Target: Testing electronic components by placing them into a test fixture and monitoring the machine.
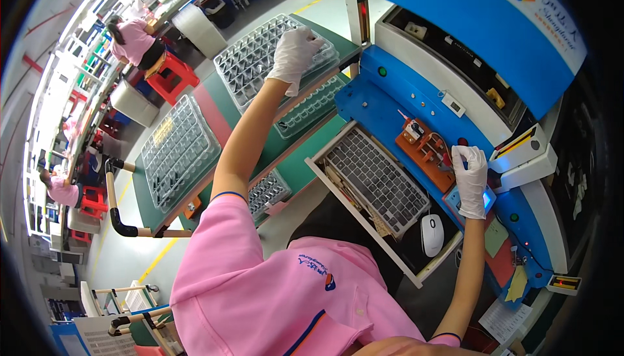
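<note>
My left hand (296, 57), in a white glove, reaches out over the far clear plastic tray (237, 63). Its fingers are pinched together above the tray's small compartments, many of which hold dark little parts. What sits between the fingertips is too small to make out. On the right, my gloved right hand (470, 180) is curled at the end of an orange-brown fixture (426, 156) on the blue machine. Its fingers close around the red clamp handle (446, 159), mostly hidden by the glove. A small metal-and-black piece (413, 130) sits at the fixture's far end.
A second clear tray (179, 151) lies on the green bench at left; another tray (312, 108) sits on a lower shelf. A drawer holds a keyboard (377, 177) and white mouse (431, 235) before me. The blue machine hood (455, 5) overhangs the right. Seated people work far left.
</note>
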Motion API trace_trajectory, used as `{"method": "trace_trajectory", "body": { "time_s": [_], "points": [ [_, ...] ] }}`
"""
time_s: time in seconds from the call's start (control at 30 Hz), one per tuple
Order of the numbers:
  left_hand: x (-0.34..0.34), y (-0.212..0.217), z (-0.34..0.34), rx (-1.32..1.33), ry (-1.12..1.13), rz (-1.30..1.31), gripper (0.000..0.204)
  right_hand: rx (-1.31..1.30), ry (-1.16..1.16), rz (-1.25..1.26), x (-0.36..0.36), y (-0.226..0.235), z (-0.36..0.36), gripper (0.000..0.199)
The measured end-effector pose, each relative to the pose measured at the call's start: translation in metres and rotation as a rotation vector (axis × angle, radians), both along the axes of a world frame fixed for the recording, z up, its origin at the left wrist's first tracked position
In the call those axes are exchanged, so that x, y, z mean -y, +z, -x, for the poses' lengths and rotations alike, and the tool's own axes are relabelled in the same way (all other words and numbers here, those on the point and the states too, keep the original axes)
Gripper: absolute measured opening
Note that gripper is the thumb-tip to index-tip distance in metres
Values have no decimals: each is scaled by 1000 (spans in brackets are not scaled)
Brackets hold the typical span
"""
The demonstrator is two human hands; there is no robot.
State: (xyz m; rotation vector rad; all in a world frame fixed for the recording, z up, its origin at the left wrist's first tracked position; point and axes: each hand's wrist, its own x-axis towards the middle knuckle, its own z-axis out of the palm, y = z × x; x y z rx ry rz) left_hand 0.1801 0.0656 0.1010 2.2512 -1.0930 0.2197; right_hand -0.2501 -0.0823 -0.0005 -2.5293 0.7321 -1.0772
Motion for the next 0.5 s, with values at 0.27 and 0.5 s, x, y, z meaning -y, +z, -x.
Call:
{"method": "trace_trajectory", "body": {
  "time_s": [0.27, 0.5],
  "points": [
    [8, 0, 10, -117, 18, -91, 32, 0, 14, 49, 2, -2, 0, 8],
    [7, -2, 0, -103, 13, -125, 37, -11, 5, 7, 1, 0, -1, 10]
  ]
}}
